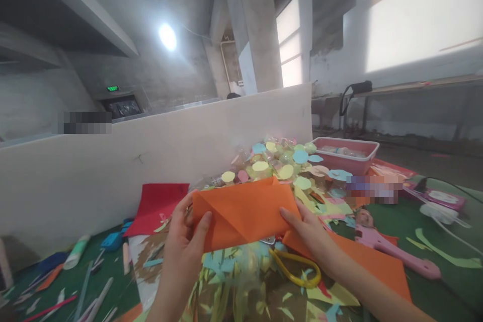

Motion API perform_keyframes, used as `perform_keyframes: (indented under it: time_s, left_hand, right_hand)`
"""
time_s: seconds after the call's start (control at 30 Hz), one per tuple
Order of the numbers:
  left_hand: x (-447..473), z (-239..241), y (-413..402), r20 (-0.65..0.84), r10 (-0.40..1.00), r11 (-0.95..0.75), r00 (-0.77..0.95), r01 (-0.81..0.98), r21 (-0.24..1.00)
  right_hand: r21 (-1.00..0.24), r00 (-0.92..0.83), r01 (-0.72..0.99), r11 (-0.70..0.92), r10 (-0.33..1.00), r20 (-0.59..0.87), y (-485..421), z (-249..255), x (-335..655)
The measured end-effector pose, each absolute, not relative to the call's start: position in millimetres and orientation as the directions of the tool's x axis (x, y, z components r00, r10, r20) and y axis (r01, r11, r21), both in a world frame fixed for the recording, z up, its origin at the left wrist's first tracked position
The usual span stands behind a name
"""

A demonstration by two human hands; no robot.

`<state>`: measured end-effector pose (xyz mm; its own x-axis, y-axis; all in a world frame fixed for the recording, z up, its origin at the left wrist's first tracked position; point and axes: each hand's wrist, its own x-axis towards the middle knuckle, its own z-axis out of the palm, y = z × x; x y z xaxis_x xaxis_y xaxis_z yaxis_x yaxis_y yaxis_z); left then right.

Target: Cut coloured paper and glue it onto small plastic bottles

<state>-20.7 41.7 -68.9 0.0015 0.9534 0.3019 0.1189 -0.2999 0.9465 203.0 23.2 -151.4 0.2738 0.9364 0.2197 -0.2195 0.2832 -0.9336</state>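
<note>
Orange folded paper [243, 214] sits lifted between my two hands – my left hand [184, 239] pinches its left edge, thumb on the front, and my right hand [307, 231] holds the right edge in a closed grip. Beneath lie paper scraps and yellow-handled scissors [298, 269] on the green counter [433, 231] – farther off, pastel paper circles [279, 161], then a pink tray [349, 153]

Daylight pours through the large window [422, 15], blown out to flat white, and a round ceiling lamp [167, 36] left of it flares with a hazy halo. Left of the lamp the ceiling falls into dim shadow. Straight lines bow toward the frame edges, and the whole view is soft, slightly smeared.
</note>
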Motion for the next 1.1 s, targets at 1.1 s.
perform_keyframes:
  time_s: [1.1]
  left_hand:
    - [-20,-85,56,0.369,0.928,-0.356,-0.039,0.189,0.915]
  right_hand:
    - [-0.921,0.314,-0.316,0.227,0.941,0.125,24,-143,203]
